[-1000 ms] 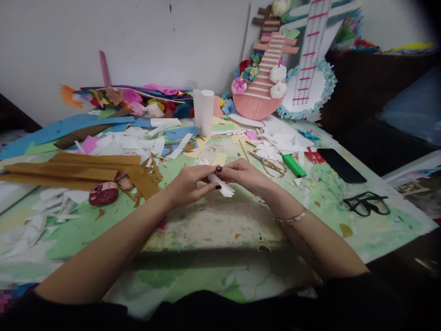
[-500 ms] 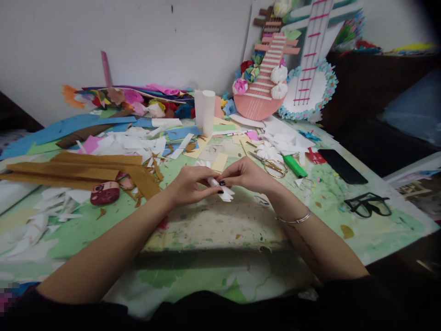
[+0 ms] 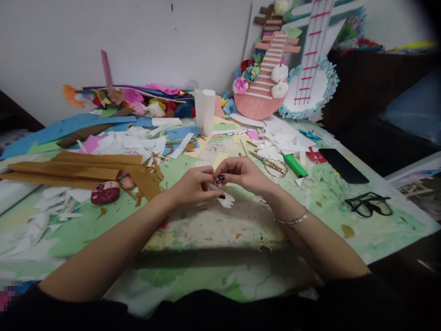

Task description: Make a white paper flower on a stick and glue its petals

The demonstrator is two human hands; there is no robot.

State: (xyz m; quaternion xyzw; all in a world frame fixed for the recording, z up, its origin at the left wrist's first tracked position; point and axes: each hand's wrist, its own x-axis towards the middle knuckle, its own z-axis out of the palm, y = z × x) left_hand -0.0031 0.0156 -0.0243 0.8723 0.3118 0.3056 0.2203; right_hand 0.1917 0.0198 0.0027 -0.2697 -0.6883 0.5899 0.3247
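Note:
Both my hands meet over the middle of the table (image 3: pixel 213 225). My left hand (image 3: pixel 193 186) is closed, pinching a small white paper piece (image 3: pixel 224 198) whose cut end sticks out to the right. My right hand (image 3: pixel 243 172) is also closed, its fingertips pinching the same white paper from above. A thin bracelet (image 3: pixel 291 219) sits on my right wrist. The part of the paper between my fingers is hidden.
Gold-handled scissors (image 3: pixel 274 165) and a green lighter (image 3: pixel 294 165) lie right of my hands. A black phone (image 3: pixel 342 165) and black glasses (image 3: pixel 368 204) lie further right. Brown paper strips (image 3: pixel 76 168), white scraps, a white paper roll (image 3: pixel 204 110) and paper guitars (image 3: pixel 265 78) stand behind.
My hands have drawn closer together and my fingers have closed more tightly on the white paper, so less of it shows now.

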